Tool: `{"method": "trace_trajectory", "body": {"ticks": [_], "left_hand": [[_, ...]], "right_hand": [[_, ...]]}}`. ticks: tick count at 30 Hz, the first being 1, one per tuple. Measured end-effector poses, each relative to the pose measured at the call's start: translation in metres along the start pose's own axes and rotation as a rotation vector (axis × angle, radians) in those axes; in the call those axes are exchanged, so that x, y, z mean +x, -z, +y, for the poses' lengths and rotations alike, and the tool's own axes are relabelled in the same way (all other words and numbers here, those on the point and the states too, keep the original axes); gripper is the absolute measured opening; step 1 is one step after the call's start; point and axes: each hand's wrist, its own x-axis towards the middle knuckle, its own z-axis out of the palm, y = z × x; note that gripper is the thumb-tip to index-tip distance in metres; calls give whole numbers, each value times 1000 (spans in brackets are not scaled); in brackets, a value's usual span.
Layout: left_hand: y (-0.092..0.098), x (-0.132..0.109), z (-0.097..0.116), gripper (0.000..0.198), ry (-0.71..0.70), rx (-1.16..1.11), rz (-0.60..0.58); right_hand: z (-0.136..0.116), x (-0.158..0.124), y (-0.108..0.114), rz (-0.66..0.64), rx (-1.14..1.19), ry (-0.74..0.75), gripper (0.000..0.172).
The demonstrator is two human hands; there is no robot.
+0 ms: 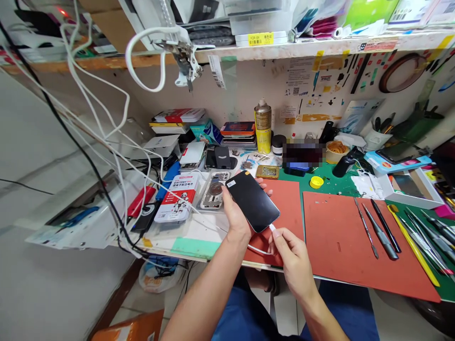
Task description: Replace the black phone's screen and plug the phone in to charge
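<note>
My left hand (237, 215) is wrapped around a smartphone (253, 201) with a dark screen, tilted above the red mat (291, 208). The fingertips show past its far edge. Between the thumb and fingers of my right hand (291, 251) is the white plug of a charging cable (261, 250), at the phone's lower end. Whether the plug is fully seated I cannot tell. The cable loops away to the left under my left wrist. Left of the phone, an opened phone body (214, 190) with bare inner parts lies on the bench beside a red and white battery box (177, 198).
On a second red mat (334, 232) at right lie a spudger (380, 232) and several slim tools. A yellow spray can (263, 127) stands at the back. White cables (124, 106) hang across the left side. A shelf (305, 51) overhangs the bench.
</note>
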Motion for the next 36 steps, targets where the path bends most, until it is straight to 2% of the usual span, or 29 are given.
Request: {"method": "trace_trajectory", "body": {"ticks": [13,24,27,31,36], "left_hand": [[-3,-1,2,67,-18,46,-57],[-6,-2,0,69,-19,87,-74],[-5,-4,1,70,33,65,-78],[-5,-6,1,72,179,34,-106],[-16,12,6,84,360,231,-133]], "right_hand": [[5,-2,2,10,-70,23,51],[6,-2,1,16,-35,21,51],[6,0,0,-1,-9,17,49],[4,2,2,-38,15,-11,49],[-13,3,26,-109,-128,-8,47]]}}
